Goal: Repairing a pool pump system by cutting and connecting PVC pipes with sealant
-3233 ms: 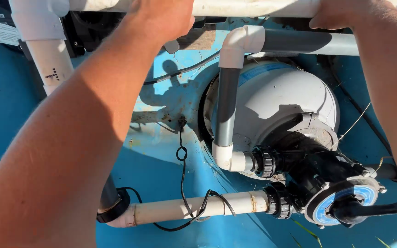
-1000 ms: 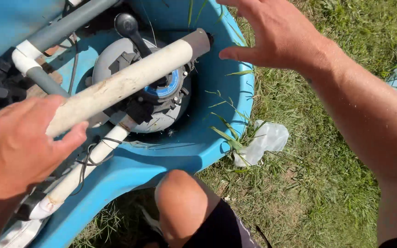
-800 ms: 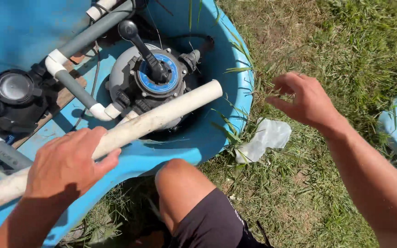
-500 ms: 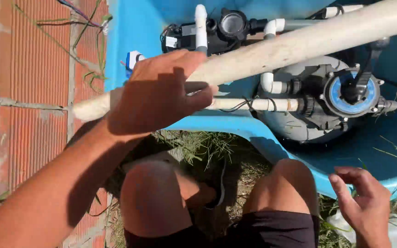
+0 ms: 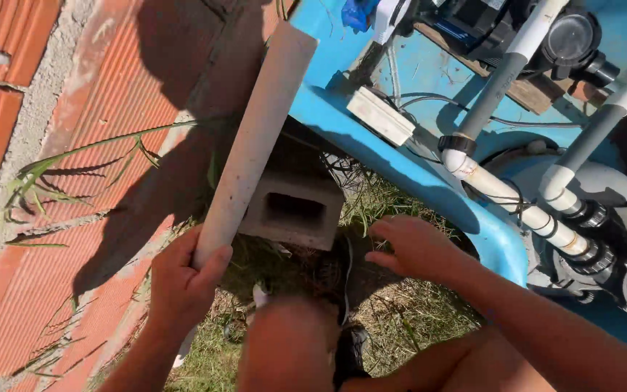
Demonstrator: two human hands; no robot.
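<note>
1. The pipe (image 5: 252,138), held in the left hand (image 5: 181,282), leans up beside the wall (image 5: 30,181).
2. A concrete block (image 5: 295,207) sits right of it.
3. The tub (image 5: 400,167) lies further right, holding pump plumbing (image 5: 517,203).
4. The right hand (image 5: 415,248) hovers below the tub's rim.

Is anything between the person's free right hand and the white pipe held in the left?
Nothing visible blocks it. The left hand grips the white pipe low on its length. The right hand hovers open beside it above the grass, fingers spread. Only the grey concrete block lies behind the gap, against the blue tub rim.
</note>
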